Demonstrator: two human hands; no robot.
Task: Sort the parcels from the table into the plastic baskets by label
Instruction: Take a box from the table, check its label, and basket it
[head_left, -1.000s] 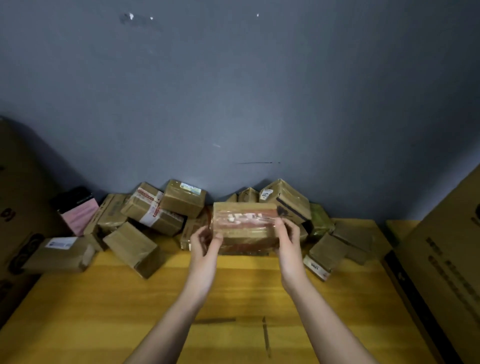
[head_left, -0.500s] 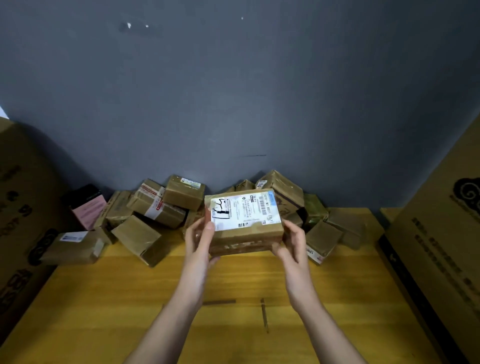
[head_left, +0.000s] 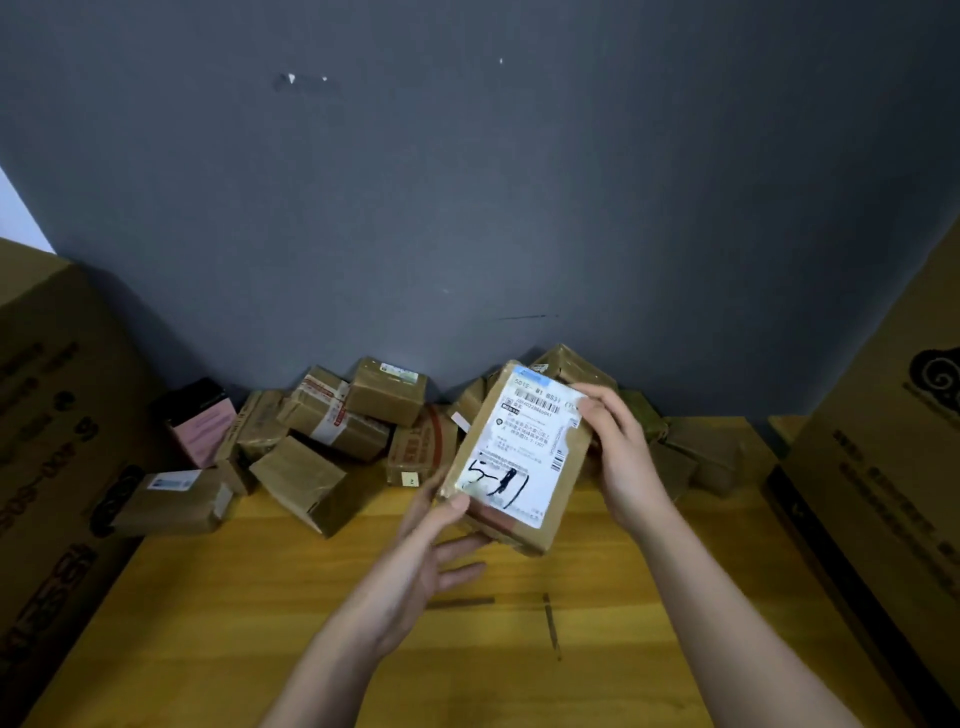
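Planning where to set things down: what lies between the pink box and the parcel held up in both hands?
In the head view, a heap of brown parcels fills the stretch between the pink box and the held parcel, resting on the table.

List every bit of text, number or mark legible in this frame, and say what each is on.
"5-11", apparently, handwritten in black marker: on the white label of the held parcel, in the grip of the left hand and right hand.
Printed code line, barcode digits and small print on that label: blurred.
Red print on the taped parcel: unreadable.
Dark print on the large carton at right: blurred.
Other parcels' labels: too small.
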